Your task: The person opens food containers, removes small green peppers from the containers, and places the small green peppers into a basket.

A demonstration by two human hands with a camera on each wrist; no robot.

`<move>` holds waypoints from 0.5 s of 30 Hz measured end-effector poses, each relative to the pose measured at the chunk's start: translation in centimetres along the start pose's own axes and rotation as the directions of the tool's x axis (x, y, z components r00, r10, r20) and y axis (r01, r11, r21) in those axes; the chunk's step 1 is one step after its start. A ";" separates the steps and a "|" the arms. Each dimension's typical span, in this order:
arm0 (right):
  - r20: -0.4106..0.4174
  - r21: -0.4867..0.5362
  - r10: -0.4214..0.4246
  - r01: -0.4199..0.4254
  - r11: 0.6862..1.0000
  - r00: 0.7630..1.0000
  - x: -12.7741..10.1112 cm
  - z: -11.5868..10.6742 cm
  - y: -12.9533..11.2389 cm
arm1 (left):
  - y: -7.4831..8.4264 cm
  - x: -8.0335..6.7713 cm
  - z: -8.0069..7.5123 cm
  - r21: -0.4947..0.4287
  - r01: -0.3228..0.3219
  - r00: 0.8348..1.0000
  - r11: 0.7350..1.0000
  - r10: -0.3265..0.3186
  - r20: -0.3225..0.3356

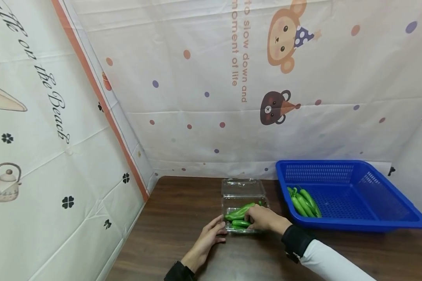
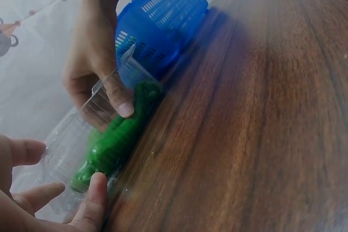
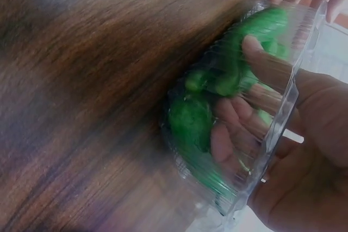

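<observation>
A clear plastic clamshell box (image 1: 244, 189) stands on the table with its lid raised at the back. Several long green peppers (image 1: 237, 214) lie in it. My right hand (image 1: 265, 218) reaches into the box from the right. Its thumb and curled fingers (image 3: 224, 139) are around a green pepper (image 3: 234, 58), seen through the box wall in the right wrist view. At the box's left side is my left hand (image 1: 208, 239), fingers spread and fairly straight, fingertips at the wall. In the left wrist view its thumb (image 2: 93, 199) is by the box's lower edge.
A blue plastic basket (image 1: 351, 224) stands to the right of the box, with several more green peppers (image 1: 304, 203) in its left end. The brown wooden table (image 1: 154, 234) meets printed white cloth (image 1: 197, 140) at the back and left.
</observation>
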State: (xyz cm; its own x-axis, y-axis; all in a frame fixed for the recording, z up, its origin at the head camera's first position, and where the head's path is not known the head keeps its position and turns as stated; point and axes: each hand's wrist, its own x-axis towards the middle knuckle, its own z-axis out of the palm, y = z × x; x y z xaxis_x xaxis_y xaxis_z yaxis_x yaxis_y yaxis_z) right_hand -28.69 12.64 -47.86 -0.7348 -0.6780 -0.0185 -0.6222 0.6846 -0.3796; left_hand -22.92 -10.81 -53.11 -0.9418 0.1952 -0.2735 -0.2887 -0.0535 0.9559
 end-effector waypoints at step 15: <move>-0.071 0.155 -0.067 0.078 0.985 0.995 0.0 -0.6 -0.1 | -0.1 -0.2 0.0 -0.008 -0.022 1.000 1.000 0.022 -0.003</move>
State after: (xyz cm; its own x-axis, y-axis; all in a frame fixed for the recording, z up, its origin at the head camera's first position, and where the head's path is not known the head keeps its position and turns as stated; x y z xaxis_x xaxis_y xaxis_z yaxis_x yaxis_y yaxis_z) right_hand -28.81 12.76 -47.27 -0.7084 -0.7020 0.0727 -0.6281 0.5801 -0.5186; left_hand -22.66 -10.84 -53.17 -0.9485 0.1909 -0.2530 -0.2695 -0.0658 0.9607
